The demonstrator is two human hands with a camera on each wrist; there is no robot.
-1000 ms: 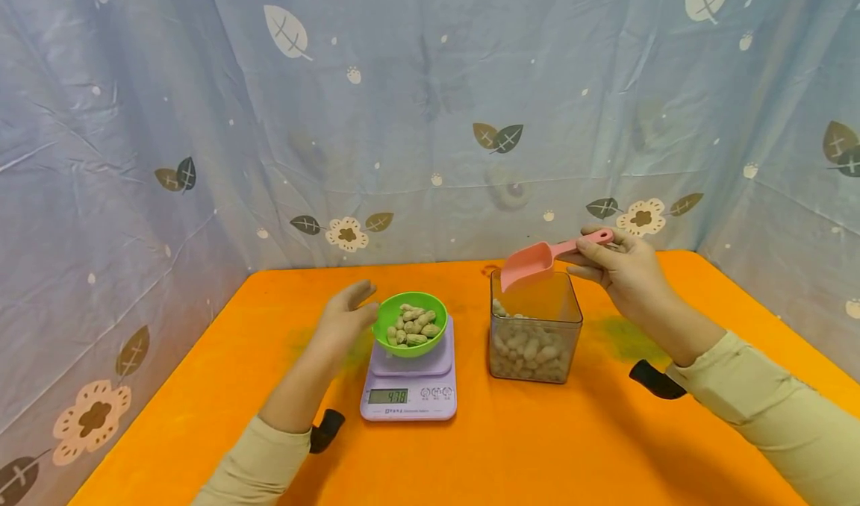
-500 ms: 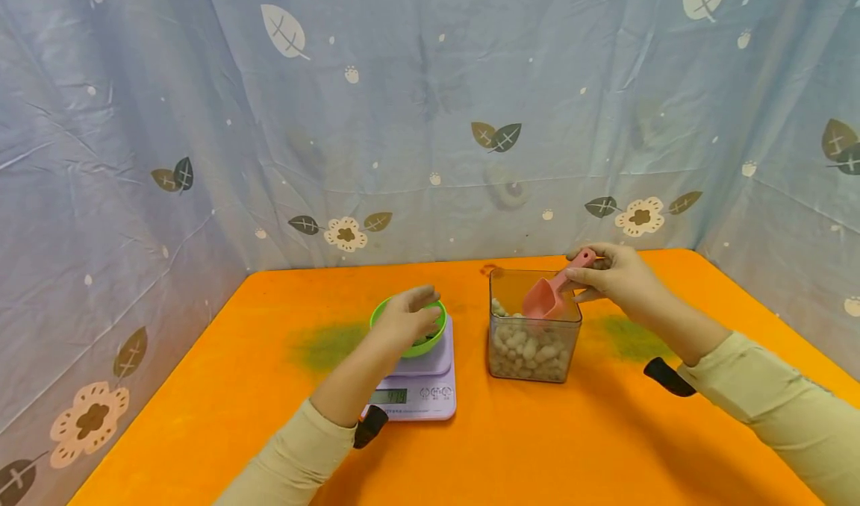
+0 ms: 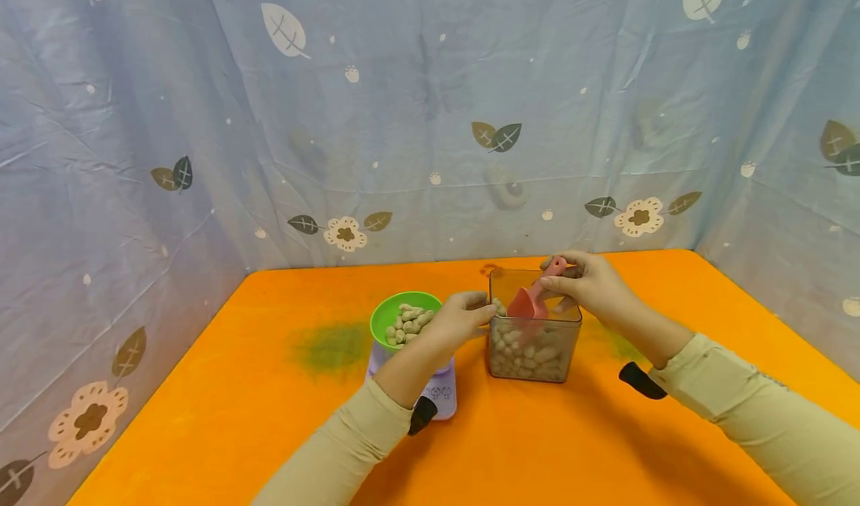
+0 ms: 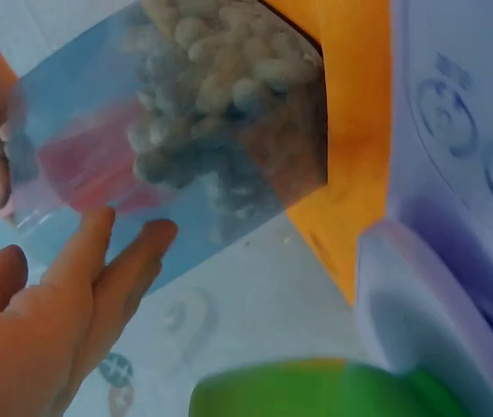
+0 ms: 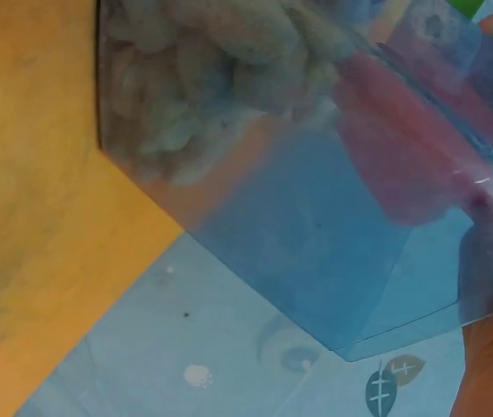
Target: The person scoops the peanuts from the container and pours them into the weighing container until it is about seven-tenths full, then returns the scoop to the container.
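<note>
The right hand (image 3: 591, 286) pinches the handle of a pink scoop (image 3: 531, 301) between thumb and curled fingers, at the top rim of a clear square box (image 3: 534, 342), and the scoop's bowl is tipped down inside it onto the peanuts (image 3: 527, 349). A second ago the scoop was held up in the air over the box's rim, apparently empty; half a second ago it was dipping in; now it is buried at the surface of the nuts, so I judge a new scoopful is being dug. The right wrist view shows the pink scoop (image 5: 403, 148) through the box wall, pressed beside the pile.

The left hand (image 3: 460, 319) has also moved. A second ago it stood open just left of the green bowl (image 3: 403, 319); then it passed over the bowl; now it lies at the box's 9 o'clock side, fingers fairly straight and close against the wall. The left wrist view shows the fingers (image 4: 98, 278) loose and extended next to the box (image 4: 168, 139); whether they actually touch it I cannot tell. It looks like bracing the box while the scoop pushes in.

The green bowl, holding peanuts, sits on a lilac kitchen scale (image 3: 443, 390) at 9 o'clock of the box, just beside it. The left forearm now covers the scale's display. Everything stands on an orange table (image 3: 269, 416), with a blue leaf-printed curtain (image 3: 403, 118) behind.
</note>
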